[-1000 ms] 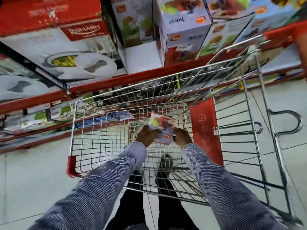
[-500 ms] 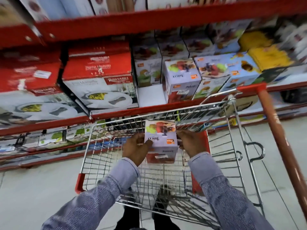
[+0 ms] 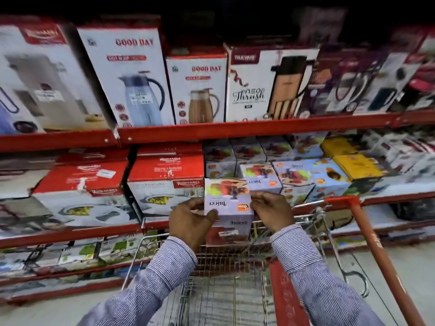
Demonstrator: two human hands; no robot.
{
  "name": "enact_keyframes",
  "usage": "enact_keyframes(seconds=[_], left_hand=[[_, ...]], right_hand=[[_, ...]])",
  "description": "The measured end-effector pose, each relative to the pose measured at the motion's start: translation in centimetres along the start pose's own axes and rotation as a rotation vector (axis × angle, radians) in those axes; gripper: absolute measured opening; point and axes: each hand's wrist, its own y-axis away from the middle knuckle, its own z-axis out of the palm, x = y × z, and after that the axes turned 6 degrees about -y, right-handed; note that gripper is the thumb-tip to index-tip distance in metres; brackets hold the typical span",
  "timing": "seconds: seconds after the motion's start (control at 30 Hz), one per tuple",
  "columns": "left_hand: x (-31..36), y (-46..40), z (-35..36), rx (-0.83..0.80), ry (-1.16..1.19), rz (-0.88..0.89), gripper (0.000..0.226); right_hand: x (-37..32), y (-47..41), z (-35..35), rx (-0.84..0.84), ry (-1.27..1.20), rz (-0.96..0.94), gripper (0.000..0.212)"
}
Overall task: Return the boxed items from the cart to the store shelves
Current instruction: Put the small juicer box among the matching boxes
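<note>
Both hands hold a juicer box above the cart, in front of the shelves.

The left hand [image 3: 191,223] and right hand [image 3: 271,211] are clamped on opposite sides of the juicer box [image 3: 227,208], thumbs on its top face, so it hangs in the air over the far end of the wire cart [image 3: 226,292]. The box's top, with fruit pictures and the word "Juicer", faces the camera, and a label shows on its front. Just behind it, on the middle shelf [image 3: 235,129], matching juicer boxes [image 3: 260,176] stand in rows, with red-topped boxes [image 3: 164,180] to their left and yellow boxes [image 3: 353,165] to the right. Jug boxes [image 3: 131,76] line the shelf above. Striped sleeves [image 3: 164,274] cover both forearms.
</note>
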Motion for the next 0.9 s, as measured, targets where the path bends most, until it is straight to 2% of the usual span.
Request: enact_keyframes(seconds=[0.13, 0.27, 0.47, 0.9], left_hand=[[1.3, -1.0, 0.2, -0.007, -0.018, 0.080, 0.038], [1.9, -1.8, 0.9, 0.029, -0.034, 0.096, 0.039], [1.6, -3.2, 2.2, 0.068, -0.056, 0.050, 0.047], [1.3, -6.0, 6.6, 0.157, -0.091, -0.008, 0.038]], right_hand=[[-0.8, -2.6, -0.1, -0.042, 0.015, 0.022, 0.023], [-1.4, -4.2, 0.0, -0.011, -0.011, 0.046, 0.030], [-1.3, -5.8, 0.6, -0.014, -0.021, 0.021, 0.033], [-1.1, -9.9, 1.4, -0.016, -0.005, 0.101, 0.036]])
